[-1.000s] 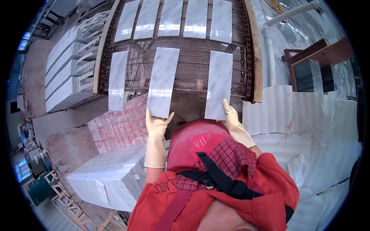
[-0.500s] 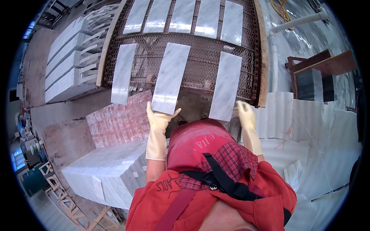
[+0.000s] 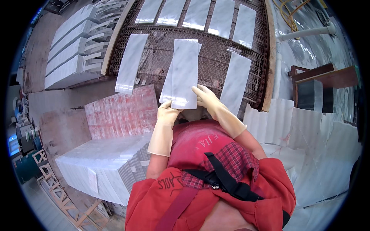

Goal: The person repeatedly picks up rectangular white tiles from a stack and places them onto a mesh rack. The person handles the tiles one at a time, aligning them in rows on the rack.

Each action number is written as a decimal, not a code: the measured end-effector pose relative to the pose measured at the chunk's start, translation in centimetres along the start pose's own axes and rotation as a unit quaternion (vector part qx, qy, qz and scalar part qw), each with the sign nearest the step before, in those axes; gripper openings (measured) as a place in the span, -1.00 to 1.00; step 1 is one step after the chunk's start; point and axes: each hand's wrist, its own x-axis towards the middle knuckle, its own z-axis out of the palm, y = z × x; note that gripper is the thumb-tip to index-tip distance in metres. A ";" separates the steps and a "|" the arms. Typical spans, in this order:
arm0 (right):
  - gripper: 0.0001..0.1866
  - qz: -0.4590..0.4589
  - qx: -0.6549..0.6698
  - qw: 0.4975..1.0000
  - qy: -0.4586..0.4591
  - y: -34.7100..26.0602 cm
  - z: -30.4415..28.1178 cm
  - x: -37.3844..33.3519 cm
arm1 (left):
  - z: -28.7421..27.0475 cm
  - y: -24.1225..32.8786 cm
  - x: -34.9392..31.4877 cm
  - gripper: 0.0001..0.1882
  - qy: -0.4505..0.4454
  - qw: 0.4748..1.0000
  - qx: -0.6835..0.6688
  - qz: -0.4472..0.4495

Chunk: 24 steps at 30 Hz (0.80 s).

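Two overlapping grey-veined white marble tiles lie in front of me at the near end of a wire-mesh conveyor (image 3: 216, 48). The upper marble tile (image 3: 185, 73) covers most of the lower marble tile (image 3: 166, 90), which shows along its left side. My gloved left hand (image 3: 168, 114) is closed at their near edge. At the upper tile's right edge, my gloved right hand (image 3: 210, 101) grips with its fingers, some of them hidden. Single tiles flank the pair: a left tile (image 3: 131, 63) and a right tile (image 3: 236, 82), both jutting past the mesh's near end.
Several more tiles (image 3: 197, 13) lie in a row farther up the conveyor, between wooden side rails (image 3: 270, 65). Stacked slabs (image 3: 96, 165) stand at lower left beside a red, white-smeared board (image 3: 121, 111). More stacks (image 3: 65, 73) are at far left; a white pipe (image 3: 304, 33) runs at right.
My right hand has moved left from beside the right tile to the middle tile. The upper middle tile has turned more upright, and a second tile now shows beneath it.
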 end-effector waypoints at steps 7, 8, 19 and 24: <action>-0.32 0.057 0.036 0.997 0.047 1.3 2.1 3.2 | -1.9 -1.3 3.1 -0.49 -0.130 0.898 -0.405 -0.117; -0.34 0.045 0.052 0.997 0.038 1.4 2.1 3.5 | -1.8 -0.8 3.0 -0.50 -0.121 0.902 -0.398 -0.114; -0.40 -0.019 0.172 0.985 0.000 -2.8 -1.7 -0.6 | -3.8 7.4 -0.7 -0.51 -0.095 0.951 -0.291 0.035; -0.41 -0.071 0.129 0.987 0.059 -3.8 -1.8 -1.0 | -5.9 6.5 -2.2 -0.51 -0.119 0.938 -0.318 0.069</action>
